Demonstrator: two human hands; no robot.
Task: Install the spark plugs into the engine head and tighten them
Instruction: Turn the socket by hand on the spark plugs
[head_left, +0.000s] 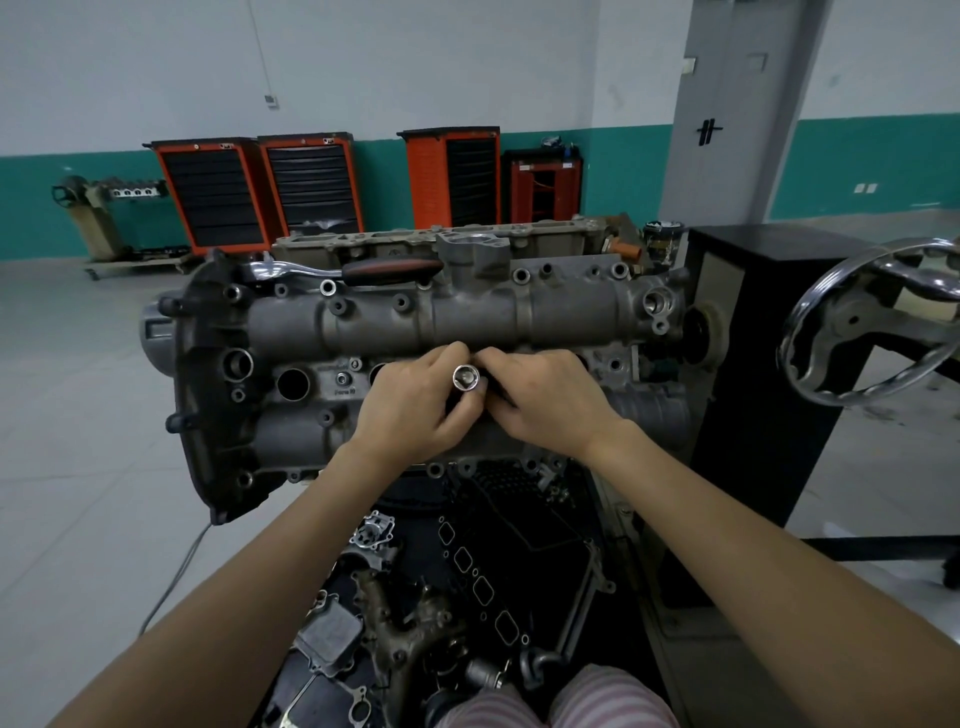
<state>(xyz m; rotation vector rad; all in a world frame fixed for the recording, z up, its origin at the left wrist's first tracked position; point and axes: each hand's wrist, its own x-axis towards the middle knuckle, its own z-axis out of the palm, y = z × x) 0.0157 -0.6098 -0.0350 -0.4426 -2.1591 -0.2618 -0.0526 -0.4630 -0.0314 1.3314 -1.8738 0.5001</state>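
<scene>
So both sets of fingers (470, 400) are curled round a shiny round steel socket (465, 378), left hand (415, 405) and right hand (545, 402) meeting over the middle of the rough grey cast engine head (415, 322). Ratchet (343, 269) with a red-black grip lies along the head's far edge.

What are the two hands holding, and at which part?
Both the left hand and right hand grip a socket around its shaft, just below its open end.

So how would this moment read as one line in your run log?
stage: hand-starting plug | left hand: holds socket | right hand: grips socket | ratchet: idle on engine head | leftmost well: open
</scene>
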